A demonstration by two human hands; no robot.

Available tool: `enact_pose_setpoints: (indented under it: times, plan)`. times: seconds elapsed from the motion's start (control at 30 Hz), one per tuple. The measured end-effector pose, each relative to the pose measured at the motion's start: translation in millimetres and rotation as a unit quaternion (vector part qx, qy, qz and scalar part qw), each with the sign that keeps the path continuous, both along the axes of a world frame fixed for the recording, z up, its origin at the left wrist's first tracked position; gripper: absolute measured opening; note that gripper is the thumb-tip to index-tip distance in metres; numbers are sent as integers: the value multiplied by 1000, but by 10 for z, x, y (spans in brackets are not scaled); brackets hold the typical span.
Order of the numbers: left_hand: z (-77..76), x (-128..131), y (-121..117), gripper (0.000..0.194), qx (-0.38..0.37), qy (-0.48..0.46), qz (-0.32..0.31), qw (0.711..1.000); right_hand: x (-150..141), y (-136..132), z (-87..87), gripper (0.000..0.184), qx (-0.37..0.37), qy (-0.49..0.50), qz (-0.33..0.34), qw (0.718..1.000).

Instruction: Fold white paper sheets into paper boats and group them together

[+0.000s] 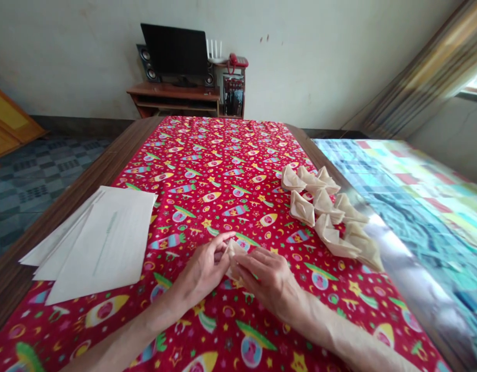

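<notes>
Both my hands meet over a small folded piece of cream paper [233, 250] in the near middle of the red patterned cloth [218, 175]. My left hand [203, 271] pinches its left side with thumb and fingers closed. My right hand [267, 279] covers its right side, fingers curled round it. Most of the paper is hidden between the fingers. A cluster of several folded cream paper boats [327, 212] lies on the cloth to the right, an arm's reach beyond my right hand.
A fanned stack of white paper sheets [98, 240] lies at the left, partly over the wooden table edge [63, 201]. A shiny colourful surface [416, 206] borders the right. A desk with a monitor [176, 51], speakers and a red phone stands against the far wall.
</notes>
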State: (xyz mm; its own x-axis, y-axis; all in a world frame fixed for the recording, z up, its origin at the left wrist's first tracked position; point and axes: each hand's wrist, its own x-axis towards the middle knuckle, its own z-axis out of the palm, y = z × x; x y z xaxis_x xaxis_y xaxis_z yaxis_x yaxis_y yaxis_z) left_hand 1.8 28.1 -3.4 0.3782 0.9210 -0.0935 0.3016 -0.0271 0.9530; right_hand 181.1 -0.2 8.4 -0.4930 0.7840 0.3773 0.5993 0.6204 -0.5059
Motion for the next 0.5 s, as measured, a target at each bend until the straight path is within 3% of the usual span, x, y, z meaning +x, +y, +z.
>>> enact_pose_setpoints:
  times: [0.2,0.33,0.5]
  plan:
    - [80,22,-21,37,-28,2,-13,1000,0,4,-92,16,26,18,-6,999]
    - [96,16,-48,37,-21,0,-26,999,46,15,-3,18,6,15,-13,1000]
    - [38,-9,-74,48,-18,-22,-28,999,243,86,157,14,-36,85,-106,990]
